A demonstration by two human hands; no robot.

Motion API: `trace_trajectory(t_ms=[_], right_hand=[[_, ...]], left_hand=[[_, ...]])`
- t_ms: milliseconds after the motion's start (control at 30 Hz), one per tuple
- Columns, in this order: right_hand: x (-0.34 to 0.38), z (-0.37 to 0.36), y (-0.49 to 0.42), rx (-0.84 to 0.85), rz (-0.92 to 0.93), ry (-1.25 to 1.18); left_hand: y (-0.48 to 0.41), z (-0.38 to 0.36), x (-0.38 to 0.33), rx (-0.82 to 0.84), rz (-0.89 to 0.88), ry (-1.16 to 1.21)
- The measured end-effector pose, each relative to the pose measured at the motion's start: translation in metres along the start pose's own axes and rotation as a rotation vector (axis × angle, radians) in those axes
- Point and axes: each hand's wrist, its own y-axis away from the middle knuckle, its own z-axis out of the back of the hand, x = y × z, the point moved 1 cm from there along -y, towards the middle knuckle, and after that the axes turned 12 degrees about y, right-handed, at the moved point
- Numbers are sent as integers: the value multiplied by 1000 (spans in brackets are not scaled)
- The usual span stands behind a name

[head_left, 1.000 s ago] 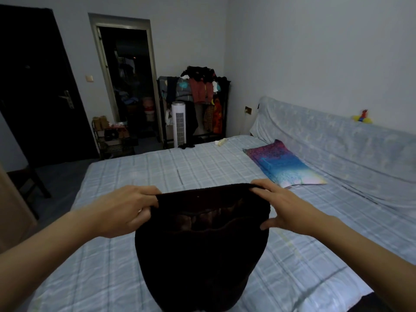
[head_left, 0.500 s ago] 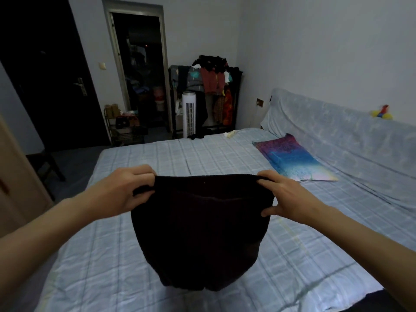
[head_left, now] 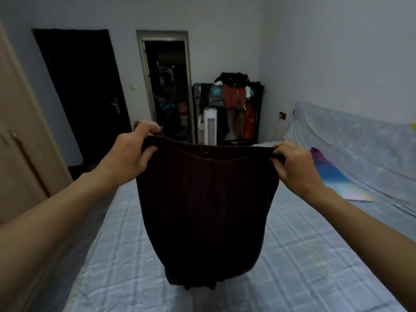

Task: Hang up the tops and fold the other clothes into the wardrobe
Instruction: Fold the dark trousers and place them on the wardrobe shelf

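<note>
Hanging straight down over the bed [head_left: 304, 255], the garment [head_left: 207, 210] has its long axis vertical; left grip [head_left: 128, 158] and right grip [head_left: 295, 170] each clench a top corner, equally near.

Two bare arms reach out over a bed [head_left: 304, 255] with a pale blue checked sheet. The left hand [head_left: 128, 154] grips one top corner of a dark cloth [head_left: 207, 210]. The right hand [head_left: 292, 167] grips the other top corner. The cloth is pulled wide at the top and hangs straight down between the hands. A bright pillow [head_left: 333, 176] lies on the bed to the right. Far back stands a rack of clothes [head_left: 234, 102] with a tall white fan [head_left: 210, 126] just in front of it. A brown wardrobe door [head_left: 20, 143] is on the left, near a black door [head_left: 85, 93].
</note>
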Motion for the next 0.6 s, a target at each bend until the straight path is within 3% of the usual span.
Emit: trace_trajectory(t_ms=[167, 600], right_hand=[[-16, 36, -77, -233, -76, -134], [-46, 103, -214, -542, -58, -262]], left_hand=[[-71, 38, -30, -228, -52, -79], [-186, 92, -109, -600, -91, -268]])
